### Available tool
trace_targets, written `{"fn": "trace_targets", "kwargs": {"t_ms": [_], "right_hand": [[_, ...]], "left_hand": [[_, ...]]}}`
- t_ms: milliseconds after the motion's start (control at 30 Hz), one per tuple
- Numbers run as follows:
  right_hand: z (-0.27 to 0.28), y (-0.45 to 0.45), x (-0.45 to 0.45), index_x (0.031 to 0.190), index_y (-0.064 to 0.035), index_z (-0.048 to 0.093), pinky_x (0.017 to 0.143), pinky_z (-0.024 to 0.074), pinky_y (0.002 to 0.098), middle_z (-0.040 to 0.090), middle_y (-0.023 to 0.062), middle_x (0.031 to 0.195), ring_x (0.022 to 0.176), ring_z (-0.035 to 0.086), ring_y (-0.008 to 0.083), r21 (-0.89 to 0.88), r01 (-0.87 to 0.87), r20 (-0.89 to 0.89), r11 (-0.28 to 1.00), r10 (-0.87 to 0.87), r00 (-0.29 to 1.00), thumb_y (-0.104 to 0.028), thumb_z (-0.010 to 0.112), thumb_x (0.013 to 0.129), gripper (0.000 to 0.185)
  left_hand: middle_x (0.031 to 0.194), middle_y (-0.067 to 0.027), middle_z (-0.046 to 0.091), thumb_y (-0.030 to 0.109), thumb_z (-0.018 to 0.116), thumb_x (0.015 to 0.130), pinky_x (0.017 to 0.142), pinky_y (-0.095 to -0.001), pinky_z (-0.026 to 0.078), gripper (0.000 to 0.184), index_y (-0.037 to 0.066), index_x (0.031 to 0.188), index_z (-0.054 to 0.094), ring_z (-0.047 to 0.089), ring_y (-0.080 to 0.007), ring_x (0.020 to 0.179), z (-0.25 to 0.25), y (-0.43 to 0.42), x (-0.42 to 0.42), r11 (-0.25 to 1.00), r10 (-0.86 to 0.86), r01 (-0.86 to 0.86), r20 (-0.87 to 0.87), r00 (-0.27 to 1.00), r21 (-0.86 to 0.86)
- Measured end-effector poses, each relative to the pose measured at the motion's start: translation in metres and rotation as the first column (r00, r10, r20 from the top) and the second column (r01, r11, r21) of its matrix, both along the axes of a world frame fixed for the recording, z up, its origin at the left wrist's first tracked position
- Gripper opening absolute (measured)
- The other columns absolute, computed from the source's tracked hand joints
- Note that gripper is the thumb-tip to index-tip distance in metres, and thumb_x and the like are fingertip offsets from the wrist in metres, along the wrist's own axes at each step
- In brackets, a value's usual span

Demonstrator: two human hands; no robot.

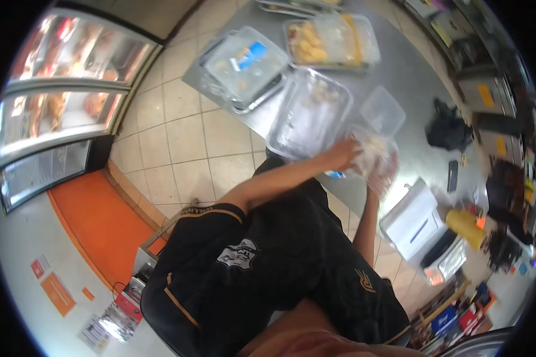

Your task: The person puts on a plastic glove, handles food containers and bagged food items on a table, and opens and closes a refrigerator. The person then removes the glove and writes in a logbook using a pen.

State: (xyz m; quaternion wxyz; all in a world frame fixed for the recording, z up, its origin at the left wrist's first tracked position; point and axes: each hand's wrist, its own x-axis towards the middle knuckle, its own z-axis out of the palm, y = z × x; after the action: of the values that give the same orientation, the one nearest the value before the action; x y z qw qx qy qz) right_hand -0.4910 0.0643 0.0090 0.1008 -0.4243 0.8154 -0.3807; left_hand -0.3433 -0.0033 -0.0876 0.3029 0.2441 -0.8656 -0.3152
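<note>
My left hand [343,153] grips the near left side of a clear plastic bag [372,149] with pale contents, blurred by motion. On the bag's right side my right hand [380,177] is closed, its fingers partly behind the plastic. What the contents are I cannot make out. Just beyond the bag lies an empty translucent plastic tub [383,110]. Left of my hands sits a large clear tray [309,122] with a few pale pieces at its far end.
Stacked lidded containers [244,62] and a tray of yellow food [315,44] stand farther back on the steel table [414,77]. To the right are a black bag [448,126], a phone-like dark object [452,175], a white machine [414,220] and a yellow roll [466,228]. Glass-door fridges [71,89] stand left.
</note>
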Motion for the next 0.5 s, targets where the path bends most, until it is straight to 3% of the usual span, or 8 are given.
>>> {"fn": "trace_targets", "kwargs": {"t_ms": [100, 133, 167, 233, 300, 367, 467, 500], "right_hand": [[0.072, -0.019, 0.031, 0.147, 0.0015, 0.039, 0.109, 0.0369, 0.0353, 0.050, 0.0187, 0.140, 0.122, 0.053, 0.0277, -0.253, -0.025, 0.284, 0.967, 0.099, 0.954, -0.029, 0.059, 0.093, 0.065], [0.091, -0.033, 0.045, 0.150, 0.0011, 0.033, 0.116, 0.0254, 0.0336, 0.043, 0.0190, 0.148, 0.133, 0.043, 0.0268, -0.335, -0.115, 0.245, 0.935, 0.204, 0.948, -0.027, 0.057, 0.093, 0.068], [0.112, -0.047, 0.063, 0.156, -0.0053, 0.021, 0.121, 0.0085, 0.0416, 0.024, 0.0157, 0.160, 0.148, 0.021, 0.0284, -0.329, -0.106, 0.436, 0.938, 0.251, 0.864, -0.038, 0.061, 0.092, 0.082], [0.119, -0.078, 0.108, 0.158, -0.0110, 0.010, 0.120, 0.0023, 0.0493, 0.013, 0.0126, 0.164, 0.151, 0.009, 0.0303, -0.482, -0.159, 0.518, 0.861, 0.427, 0.741, -0.051, 0.062, 0.089, 0.095], [0.130, -0.114, 0.171, 0.158, -0.0218, -0.008, 0.116, -0.0053, 0.0606, -0.002, 0.0087, 0.166, 0.152, -0.004, 0.0329, -0.528, -0.217, 0.546, 0.821, 0.524, 0.653, -0.073, 0.060, 0.080, 0.117], [0.135, -0.146, 0.259, 0.158, -0.0242, -0.008, 0.117, -0.0044, 0.0595, -0.002, 0.0078, 0.166, 0.152, -0.003, 0.0329, -0.585, -0.259, 0.567, 0.768, 0.616, 0.547, -0.074, 0.061, 0.079, 0.117], [0.149, -0.191, 0.396, 0.158, -0.0282, -0.008, 0.117, -0.0034, 0.0582, -0.001, 0.0053, 0.166, 0.152, -0.001, 0.0328, -0.609, -0.326, 0.599, 0.723, 0.689, 0.408, -0.074, 0.060, 0.079, 0.114], [0.154, -0.213, 0.437, 0.158, -0.0297, -0.008, 0.118, -0.0032, 0.0578, -0.001, 0.0043, 0.167, 0.152, 0.000, 0.0327, -0.614, -0.362, 0.600, 0.702, 0.713, 0.364, -0.074, 0.060, 0.080, 0.113]], "left_hand": [[0.139, -0.0214, 0.049, 0.039, 0.069, 0.087, 0.107, -0.0480, 0.037, 0.066, 0.002, 0.138, 0.050, 0.047, -0.0385, 0.128, 0.038, -0.007, 0.025, 0.987, -0.081, 0.084, -0.023, 0.996, 0.139], [0.138, -0.0221, 0.048, 0.038, 0.069, 0.087, 0.107, -0.0470, 0.037, 0.066, 0.002, 0.139, 0.048, 0.047, -0.0381, 0.127, 0.048, -0.011, 0.039, 0.987, -0.097, 0.107, -0.092, 0.991, 0.119], [0.137, -0.0215, 0.048, 0.038, 0.070, 0.087, 0.107, -0.0458, 0.038, 0.065, 0.002, 0.138, 0.049, 0.047, -0.0372, 0.126, 0.065, -0.021, 0.059, 0.966, -0.126, 0.155, -0.148, 0.981, 0.208], [0.135, -0.0202, 0.048, 0.036, 0.071, 0.087, 0.106, -0.0433, 0.038, 0.062, 0.003, 0.135, 0.050, 0.048, -0.0354, 0.124, 0.114, -0.047, 0.115, 0.892, -0.176, 0.267, -0.264, 0.948, 0.365], [0.133, -0.0179, 0.047, 0.034, 0.073, 0.086, 0.104, -0.0418, 0.039, 0.059, 0.004, 0.132, 0.051, 0.049, -0.0335, 0.121, 0.165, -0.070, 0.199, 0.926, -0.088, 0.214, -0.373, 0.924, 0.311], [0.126, -0.0148, 0.050, 0.027, 0.077, 0.084, 0.100, -0.0397, 0.041, 0.050, 0.003, 0.121, 0.056, 0.052, -0.0311, 0.114, 0.199, -0.082, 0.284, 0.982, 0.028, 0.062, -0.462, 0.887, 0.180], [0.128, -0.0160, 0.053, 0.026, 0.080, 0.081, 0.103, -0.0435, 0.040, 0.048, 0.003, 0.117, 0.060, 0.047, -0.0310, 0.125, 0.207, -0.104, 0.384, 0.968, 0.165, -0.079, -0.369, 0.915, 0.237], [0.118, -0.0151, 0.061, 0.018, 0.076, 0.085, 0.095, -0.0422, 0.047, 0.032, 0.004, 0.110, 0.064, 0.056, -0.0328, 0.113, 0.212, -0.117, 0.412, 0.971, 0.237, -0.199, -0.471, 0.849, 0.131]]}}
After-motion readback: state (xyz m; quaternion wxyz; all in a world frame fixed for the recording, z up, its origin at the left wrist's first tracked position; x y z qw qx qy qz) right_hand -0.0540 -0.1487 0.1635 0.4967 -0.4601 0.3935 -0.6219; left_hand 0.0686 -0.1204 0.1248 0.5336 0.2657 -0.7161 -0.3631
